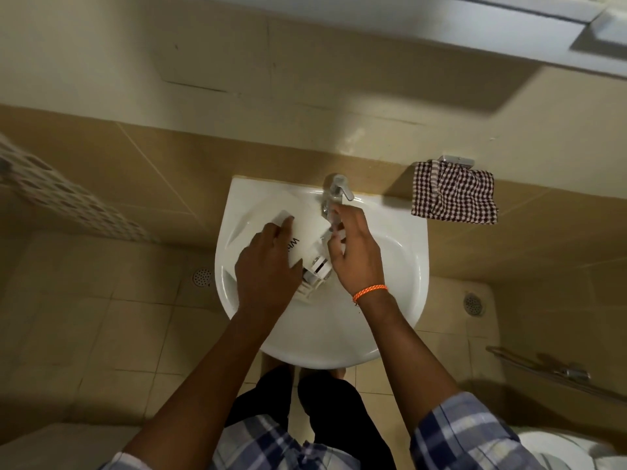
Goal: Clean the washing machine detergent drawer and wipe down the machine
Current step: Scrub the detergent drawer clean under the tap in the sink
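Head view: left hand (268, 262) gripping white detergent drawer (305, 239) over white sink (400, 266), right hand (356, 252) relaxed-fingered against drawer's right side beneath tap (336, 189), checked cloth (454, 196) hanging nearby.

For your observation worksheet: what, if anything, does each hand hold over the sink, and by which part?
The left hand grips the white detergent drawer by its front panel, over the sink. The right hand is under the tap; whether it holds anything cannot be told.
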{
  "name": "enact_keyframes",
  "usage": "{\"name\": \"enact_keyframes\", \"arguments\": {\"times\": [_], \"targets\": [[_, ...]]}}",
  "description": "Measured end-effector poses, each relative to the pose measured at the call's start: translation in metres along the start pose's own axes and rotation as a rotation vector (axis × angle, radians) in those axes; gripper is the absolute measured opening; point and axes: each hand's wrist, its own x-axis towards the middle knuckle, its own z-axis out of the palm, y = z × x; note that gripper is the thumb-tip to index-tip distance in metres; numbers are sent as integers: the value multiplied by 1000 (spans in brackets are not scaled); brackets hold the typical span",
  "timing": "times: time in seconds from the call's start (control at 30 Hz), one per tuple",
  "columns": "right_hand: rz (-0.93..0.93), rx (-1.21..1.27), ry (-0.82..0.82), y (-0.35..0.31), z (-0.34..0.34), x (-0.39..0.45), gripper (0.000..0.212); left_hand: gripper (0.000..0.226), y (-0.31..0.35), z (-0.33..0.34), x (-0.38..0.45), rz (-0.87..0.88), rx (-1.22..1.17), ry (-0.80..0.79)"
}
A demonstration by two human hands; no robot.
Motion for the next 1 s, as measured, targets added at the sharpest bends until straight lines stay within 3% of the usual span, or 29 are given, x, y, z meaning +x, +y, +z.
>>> {"name": "enact_keyframes", "arguments": {"times": [0.1, 0.23, 0.33, 0.4, 0.5, 0.57, 0.77, 0.87, 0.93, 1.0], "targets": [[-202, -191, -185, -12, -14, 4, 109, 87, 14, 0, -4, 156, 56, 51], [-268, -533, -266, -15, -27, -2, 129, 58, 29, 4, -7, 373, 86, 126], [-245, -562, -282, -4, -35, -11, 128, 38, 41, 6, -10, 479, 121, 113], [-220, -520, -260, 7, -40, -19, 123, 37, 51, 6, -15, 532, 145, 86], [-139, -251, -196, 25, -45, -33, 106, 43, 67, 10, -20, 582, 121, 61], [-83, -124, -143, 36, -45, -44, 98, 31, 78, 17, -25, 609, 107, 59], [206, 61, 40, 59, -38, -78, 92, 31, 91, 23, -37, 646, 54, 273], [345, 173, 88, 67, -34, -91, 96, 29, 79, 28, -40, 556, -99, 367], [466, 275, 121, 71, -30, -96, 97, 26, 65, 33, -43, 422, -176, 374], [576, 343, 157, 71, -26, -98, 93, 37, 52, 36, -44, 253, -241, 351]]}}
